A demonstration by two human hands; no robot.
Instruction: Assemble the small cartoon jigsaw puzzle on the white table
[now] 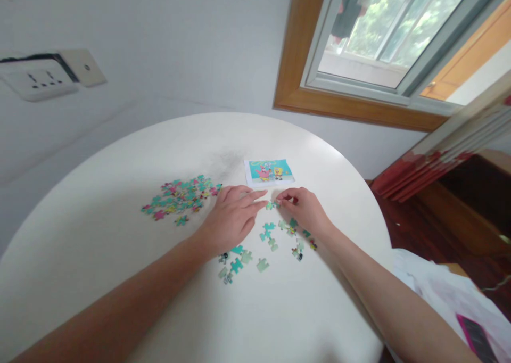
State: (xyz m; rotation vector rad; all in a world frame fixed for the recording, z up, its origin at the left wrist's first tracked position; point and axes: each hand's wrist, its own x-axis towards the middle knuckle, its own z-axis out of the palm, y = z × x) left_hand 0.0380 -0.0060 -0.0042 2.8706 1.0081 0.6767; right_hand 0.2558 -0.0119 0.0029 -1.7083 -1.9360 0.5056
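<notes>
My left hand [235,214] lies flat over the table with its fingers stretched out, the fingertips touching or close beside a small teal jigsaw puzzle piece [270,205]. Facing it, my right hand [304,208] pinches a puzzle piece [278,203] between thumb and forefinger, right against that teal one. Much of the pinched piece is hidden by the fingers. Nearer to me lie loose green and teal pieces, among them a pale green piece [262,265] and a teal pair [267,231]. Just beyond my hands rests a picture card [270,172] with cartoon figures.
A heap of mixed puzzle pieces [181,195] spreads left of my left hand. Everything sits on a round white table [191,134] against the wall. A wall socket [43,78] is at left, a wood-framed window [359,49] at right. A phone [477,339] lies at lower right.
</notes>
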